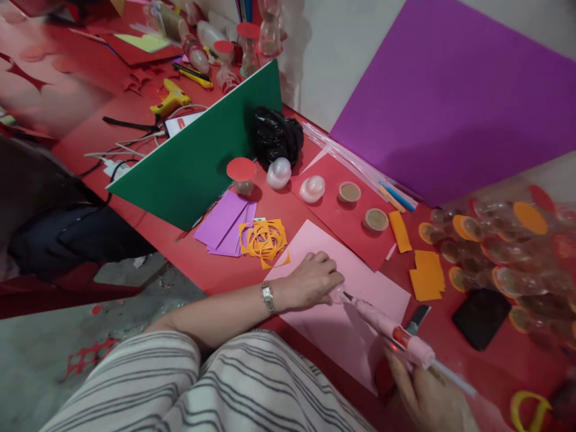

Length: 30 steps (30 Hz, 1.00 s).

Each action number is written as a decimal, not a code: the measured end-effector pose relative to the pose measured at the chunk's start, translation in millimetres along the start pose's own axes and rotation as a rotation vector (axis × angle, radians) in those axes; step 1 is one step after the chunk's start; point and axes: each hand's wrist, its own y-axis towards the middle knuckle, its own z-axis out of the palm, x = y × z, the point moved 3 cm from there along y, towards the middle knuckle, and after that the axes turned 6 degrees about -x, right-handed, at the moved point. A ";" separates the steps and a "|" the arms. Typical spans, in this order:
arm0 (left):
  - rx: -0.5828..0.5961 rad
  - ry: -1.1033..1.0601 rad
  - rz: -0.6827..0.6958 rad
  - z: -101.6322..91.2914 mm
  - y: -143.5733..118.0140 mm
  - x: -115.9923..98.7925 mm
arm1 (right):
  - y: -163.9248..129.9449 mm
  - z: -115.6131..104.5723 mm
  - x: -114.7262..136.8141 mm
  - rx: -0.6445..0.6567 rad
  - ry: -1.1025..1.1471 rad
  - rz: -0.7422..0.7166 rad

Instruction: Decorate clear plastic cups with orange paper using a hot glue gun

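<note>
In the lower right of the frame, a pink glue gun (390, 329) lies slanted, its long body running from the lower right up to the upper left. Its thin tip points up and left, at a small clear thing (336, 293). That thing sits on a pink sheet (342, 324) near the middle of the frame, and the tip seems to touch it, though the spot is a bit blurry.

The right hand (427, 393) is at the bottom right, with its fingers wrapped tight around the back end of the glue gun. The left hand (310, 281) rests on the pink sheet with its fingers curled together, pressing on the small clear thing just left of the tip. A watch (267, 297) is on that wrist.

Around them, orange paper scraps (264, 240) and purple strips (225, 225) lie up and left of the left hand. A green board (198, 156) stands tilted behind them. Two round lids (362, 206) sit on a red sheet (342, 222) above the pink one. A black phone (481, 317) lies right of the glue gun, near a pile of clear cups (504, 258). A big purple sheet (454, 102) fills the upper right. Nothing lies between the tip and the left hand.
</note>
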 end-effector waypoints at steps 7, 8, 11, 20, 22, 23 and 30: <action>0.005 0.012 -0.003 1.1 0.7 0.4 | 18.0 -7.8 -10.9 0.198 -0.086 -0.259; 0.007 0.011 -0.004 0.9 0.7 0.3 | 19.3 -9.0 -10.5 0.199 -0.100 -0.254; 0.014 0.009 -0.008 0.6 1.0 0.3 | 22.2 -12.4 -4.7 0.192 -0.115 -0.274; -0.008 0.007 -0.008 1.2 0.4 0.2 | 35.9 -20.0 8.0 0.211 -0.097 -0.295; -0.006 0.012 -0.008 1.0 0.4 -0.1 | 38.4 -21.8 8.7 0.200 -0.098 -0.278; -0.006 0.016 -0.009 1.0 0.4 -0.1 | 39.1 -22.3 9.1 0.199 -0.099 -0.268; -0.001 0.016 -0.012 2.7 0.7 0.9 | 32.1 -19.0 19.2 0.155 -0.112 -0.226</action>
